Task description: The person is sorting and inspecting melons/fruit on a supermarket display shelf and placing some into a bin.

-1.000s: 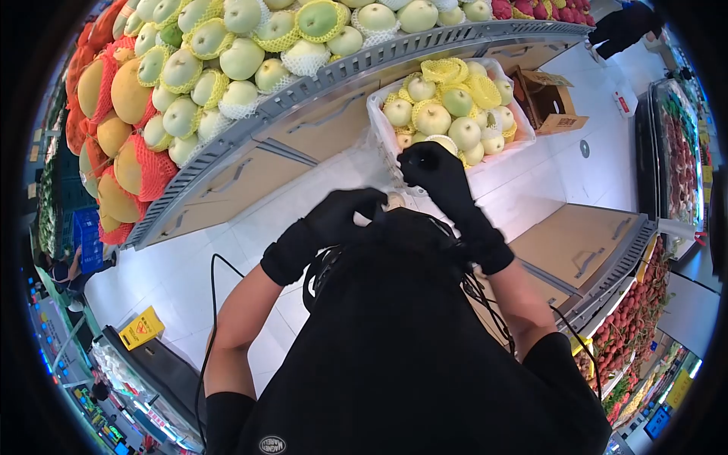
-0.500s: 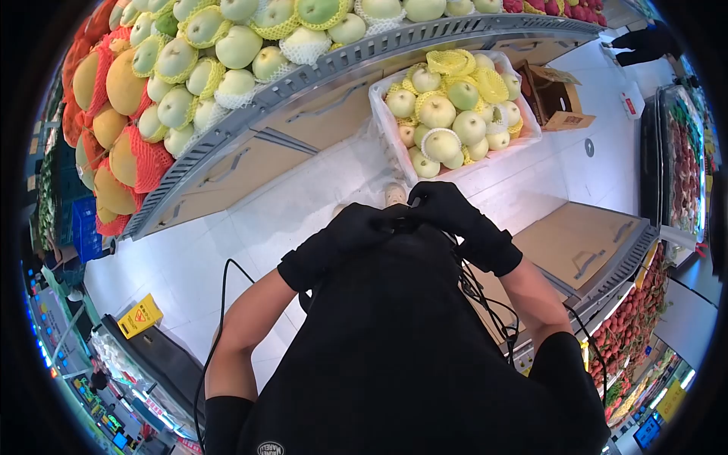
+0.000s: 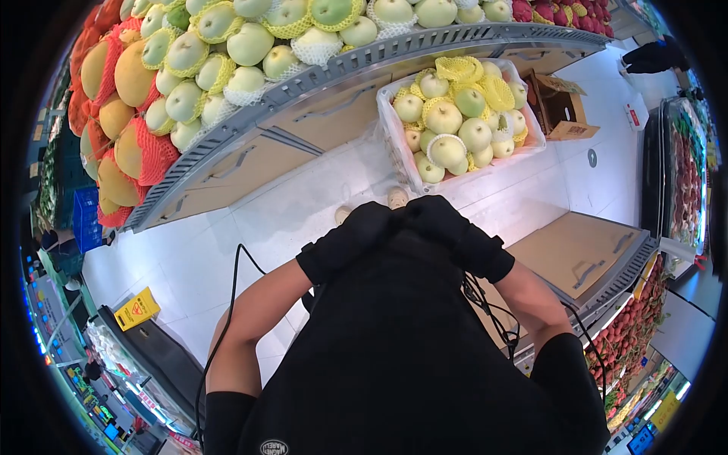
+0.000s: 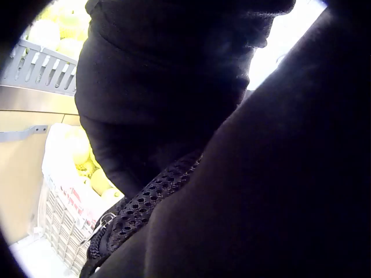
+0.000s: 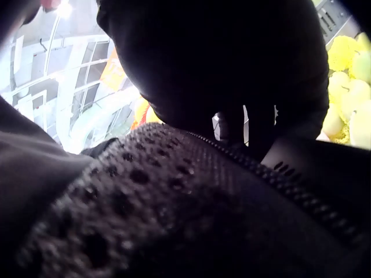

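Note:
Both hands wear black gloves and meet at the front of the person's black top in the head view. The left hand point(image 3: 360, 229) lies against the right hand point(image 3: 441, 221), knuckles forward, with the fingertips hidden. In the left wrist view, dark cloth fills the middle above a black mesh strip point(image 4: 153, 197) with a small metal ring point(image 4: 105, 219) at its lower end. The right wrist view has black mesh fabric point(image 5: 124, 174) close up, edged by a zipper point(image 5: 272, 176), below a dark gloved shape. I cannot tell what the fingers grip.
A lined crate point(image 3: 409, 176) of pale green melons point(image 3: 447, 150) stands on the floor ahead. Behind it runs a fruit display point(image 3: 318, 68), with an open cardboard box point(image 3: 565, 114) alongside. Cabinets point(image 3: 572, 254) flank the right side. Black cables point(image 3: 485, 303) hang by both arms.
The right hand has come back from beside the crate to the front of the top. The left hand has shifted slightly right, and the two hands have closed together.

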